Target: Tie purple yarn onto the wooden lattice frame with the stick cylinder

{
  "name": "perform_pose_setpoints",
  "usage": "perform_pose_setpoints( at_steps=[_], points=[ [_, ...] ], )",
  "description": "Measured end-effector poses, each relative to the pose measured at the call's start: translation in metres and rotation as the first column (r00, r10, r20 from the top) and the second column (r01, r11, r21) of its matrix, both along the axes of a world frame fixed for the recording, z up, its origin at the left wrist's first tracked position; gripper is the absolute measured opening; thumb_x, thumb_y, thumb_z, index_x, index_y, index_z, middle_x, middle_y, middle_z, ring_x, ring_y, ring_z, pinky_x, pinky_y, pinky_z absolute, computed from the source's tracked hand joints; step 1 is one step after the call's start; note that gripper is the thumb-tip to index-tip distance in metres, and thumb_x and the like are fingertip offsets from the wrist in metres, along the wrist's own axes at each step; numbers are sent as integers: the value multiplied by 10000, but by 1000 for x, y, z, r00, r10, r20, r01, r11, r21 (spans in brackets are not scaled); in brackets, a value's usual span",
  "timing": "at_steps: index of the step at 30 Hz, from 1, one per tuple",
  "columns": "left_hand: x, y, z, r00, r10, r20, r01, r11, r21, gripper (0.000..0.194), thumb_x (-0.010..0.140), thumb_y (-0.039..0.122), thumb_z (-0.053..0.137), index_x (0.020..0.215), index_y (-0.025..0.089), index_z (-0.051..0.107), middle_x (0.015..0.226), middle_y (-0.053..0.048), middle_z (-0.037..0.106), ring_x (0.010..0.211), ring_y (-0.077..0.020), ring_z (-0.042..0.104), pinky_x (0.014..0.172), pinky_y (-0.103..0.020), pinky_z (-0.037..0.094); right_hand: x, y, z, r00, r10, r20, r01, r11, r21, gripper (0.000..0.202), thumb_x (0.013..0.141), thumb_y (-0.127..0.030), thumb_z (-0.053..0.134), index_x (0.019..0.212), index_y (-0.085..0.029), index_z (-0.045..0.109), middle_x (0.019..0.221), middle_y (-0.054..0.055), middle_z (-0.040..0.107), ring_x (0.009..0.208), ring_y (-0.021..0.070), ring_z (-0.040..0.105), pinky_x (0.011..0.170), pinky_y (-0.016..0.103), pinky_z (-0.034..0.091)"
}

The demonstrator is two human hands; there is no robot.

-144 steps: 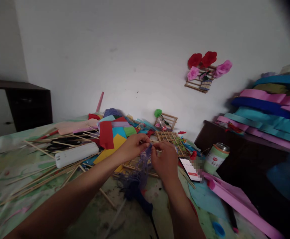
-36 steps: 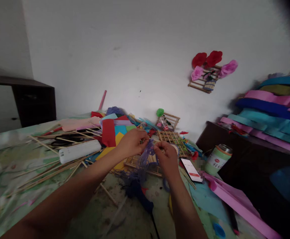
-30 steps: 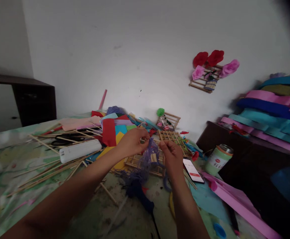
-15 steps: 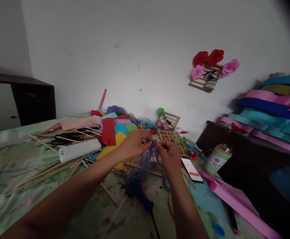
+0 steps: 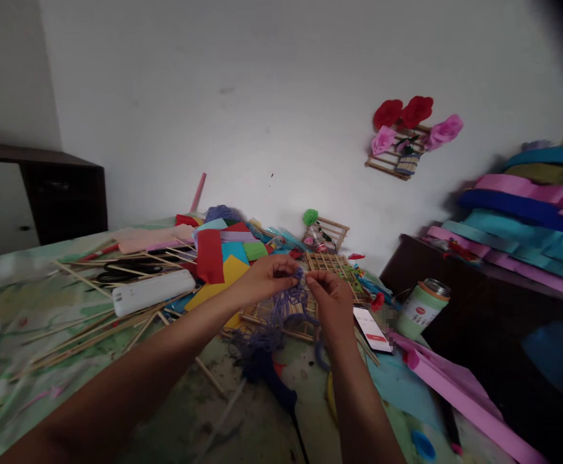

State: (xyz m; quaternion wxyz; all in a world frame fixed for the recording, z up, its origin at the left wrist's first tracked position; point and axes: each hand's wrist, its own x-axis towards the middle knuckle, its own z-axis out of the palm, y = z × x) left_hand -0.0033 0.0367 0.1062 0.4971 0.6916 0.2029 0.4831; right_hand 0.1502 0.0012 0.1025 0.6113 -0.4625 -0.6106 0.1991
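Observation:
Purple yarn (image 5: 286,309) hangs in loose loops from the fingertips of both hands, above the middle of the table. My left hand (image 5: 274,277) pinches the upper end of the yarn. Close beside it, my right hand (image 5: 327,293) has thumb and forefinger pressed together on the same strands. The fingertips of the two hands are nearly touching. Behind the yarn lies a bamboo stick frame (image 5: 305,328), partly hidden. Below the hands a dark blue glue gun (image 5: 271,383) rests on the table with yarn loops against it.
Bamboo sticks (image 5: 92,332), a white power strip (image 5: 154,292) and coloured paper (image 5: 209,256) lie to the left. On the right are a phone (image 5: 372,330), a green jar (image 5: 422,308) and a pink roll (image 5: 465,399). A cabinet (image 5: 436,277) holds stacked crepe paper.
The fingertips have shifted slightly at the top of the yarn, and the yarn is bunched closer to them. Both hands keep their hold.

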Motion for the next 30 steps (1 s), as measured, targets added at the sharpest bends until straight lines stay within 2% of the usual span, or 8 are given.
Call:
perform_pose_setpoints(
  at_steps=[6,10,14,18,21,24,27,30],
  points=[
    [0,0,0,999,-8,-36,9,1000,23,169,684,231,677,792,129,597,740,-9,598,694,-120,558,657,-240,420,-1,0,1,999,13,31,-12,999,-31,222,686,-386,624,686,-165,652,623,12,609,600,150,524,602,282,397],
    [0,-1,-1,999,-17,-50,19,999,28,149,686,244,671,755,130,605,711,-5,593,680,-122,550,652,-243,416,-1,-1,2,999,44,-27,-45,998,-52,200,662,-363,639,636,-166,621,579,-11,550,565,128,462,562,262,361],
    [0,-3,1,996,-49,-71,49,999,0,118,689,237,650,735,135,613,710,-2,597,688,-130,550,670,-256,418,-2,-3,4,962,155,-223,-179,980,-90,177,652,-333,655,627,-171,587,560,-34,493,541,106,418,541,246,337],
    [-2,-1,3,994,-37,-98,36,999,-15,91,662,212,653,693,140,607,661,18,573,646,-116,519,643,-245,399,1,-5,9,841,250,-480,-303,952,-36,196,641,-318,648,594,-181,516,585,-31,447,555,99,411,532,241,362],
    [-5,3,1,996,17,-85,-22,998,-55,81,654,199,651,696,140,614,654,23,576,630,-105,508,634,-237,382,11,-8,16,728,235,-644,-254,965,64,174,618,-288,621,619,-191,477,622,-35,405,559,91,398,526,233,385],
    [-6,8,-2,995,89,-55,-94,992,-90,112,646,212,667,718,137,624,673,16,588,645,-109,517,646,-242,379,27,-10,22,649,196,-735,-106,980,168,159,614,-275,556,619,-203,415,635,-45,352,548,81,373,539,231,398],
    [-5,9,-3,994,109,-32,-111,989,-94,146,653,253,678,715,133,619,659,18,575,631,-112,511,633,-241,373,36,-9,23,644,163,-747,-11,979,205,199,650,-286,522,585,-211,349,601,-59,300,522,82,337,538,231,386],
    [-3,5,-1,996,89,-29,-91,992,-88,170,668,277,680,722,130,614,655,19,570,625,-111,509,621,-237,367,27,-4,19,702,135,-699,-27,986,162,171,637,-248,626,600,-193,468,598,-51,410,551,82,385,549,222,368]
  ],
)
